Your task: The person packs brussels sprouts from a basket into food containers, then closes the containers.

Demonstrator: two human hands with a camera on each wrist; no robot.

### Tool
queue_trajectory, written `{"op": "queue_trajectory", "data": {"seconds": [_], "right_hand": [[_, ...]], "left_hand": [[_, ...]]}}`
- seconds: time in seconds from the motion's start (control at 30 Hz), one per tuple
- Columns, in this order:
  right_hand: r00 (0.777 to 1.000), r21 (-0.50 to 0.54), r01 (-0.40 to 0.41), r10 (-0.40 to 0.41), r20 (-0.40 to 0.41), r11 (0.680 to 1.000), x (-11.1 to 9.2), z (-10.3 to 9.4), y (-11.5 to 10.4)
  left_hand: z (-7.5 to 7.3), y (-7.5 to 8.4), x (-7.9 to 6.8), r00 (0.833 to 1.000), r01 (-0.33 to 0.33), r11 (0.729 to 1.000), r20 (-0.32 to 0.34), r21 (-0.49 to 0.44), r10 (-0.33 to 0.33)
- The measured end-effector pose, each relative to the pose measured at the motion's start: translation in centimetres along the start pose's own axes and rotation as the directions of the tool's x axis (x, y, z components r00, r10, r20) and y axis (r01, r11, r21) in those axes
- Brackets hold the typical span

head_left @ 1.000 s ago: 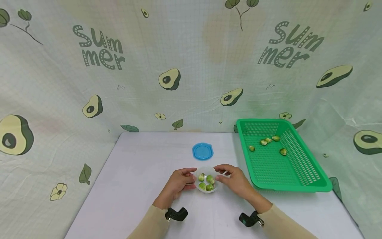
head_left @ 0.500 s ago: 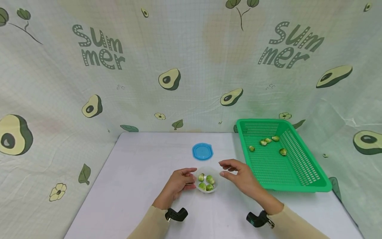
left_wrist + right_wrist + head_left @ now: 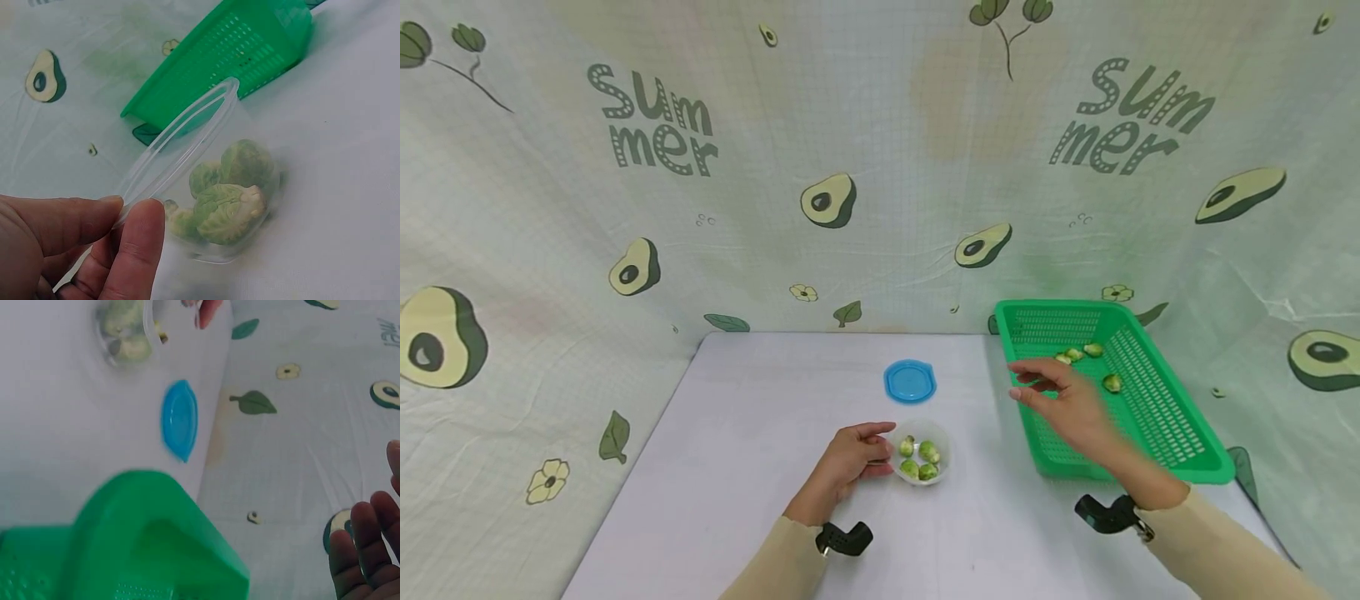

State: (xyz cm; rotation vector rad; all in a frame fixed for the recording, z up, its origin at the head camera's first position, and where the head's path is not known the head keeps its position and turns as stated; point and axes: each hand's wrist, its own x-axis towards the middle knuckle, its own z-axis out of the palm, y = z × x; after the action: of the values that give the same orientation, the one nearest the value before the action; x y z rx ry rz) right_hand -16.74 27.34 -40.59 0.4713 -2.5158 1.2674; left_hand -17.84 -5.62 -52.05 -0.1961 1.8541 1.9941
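While "summer" reads twice across the backdrop (image 3: 895,125), the left hand (image 3: 853,457) has the rim of the clear bowl (image 3: 923,427) pinched between thumb and finger, the bowl on the white table (image 3: 775,400) with four green sprouts (image 3: 928,452) showing inside! Just beyond, the blue lid (image 3: 910,382). Over to the right hand (image 3: 1075,412), thumb and fingers parted, in front of the green basket (image 3: 1168,417), partly hiding the sprouts within; the right wrist view crops those fingers.
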Motion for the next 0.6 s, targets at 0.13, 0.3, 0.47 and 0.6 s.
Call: {"op": "queue_trajectory", "data": {"seconds": [0.13,0.3,0.47,0.6], "right_hand": [[1.0,-0.06,-0.014,0.013,-0.013,0.998,1.2,-2.3,0.6],[0.997,-0.093,-0.078,0.078,0.001,0.993,3.1,-4.4,2.0],[0.989,-0.127,-0.136,0.142,0.042,0.983,4.6,-5.3,3.8],[0.983,-0.092,-0.151,0.159,0.09,0.984,5.3,-5.3,5.7]], "left_hand": [[0.1,0.1,-0.1,1.0,0.001,1.0,-0.001,0.008,-0.001],[0.1,0.1,-0.2,1.0,0.004,1.0,-0.003,0.01,-0.004],[0.0,0.1,-0.2,1.0,-0.002,1.0,0.002,0.01,0.002],[0.1,0.1,-0.1,1.0,-0.003,1.0,0.004,0.012,0.003]]}}
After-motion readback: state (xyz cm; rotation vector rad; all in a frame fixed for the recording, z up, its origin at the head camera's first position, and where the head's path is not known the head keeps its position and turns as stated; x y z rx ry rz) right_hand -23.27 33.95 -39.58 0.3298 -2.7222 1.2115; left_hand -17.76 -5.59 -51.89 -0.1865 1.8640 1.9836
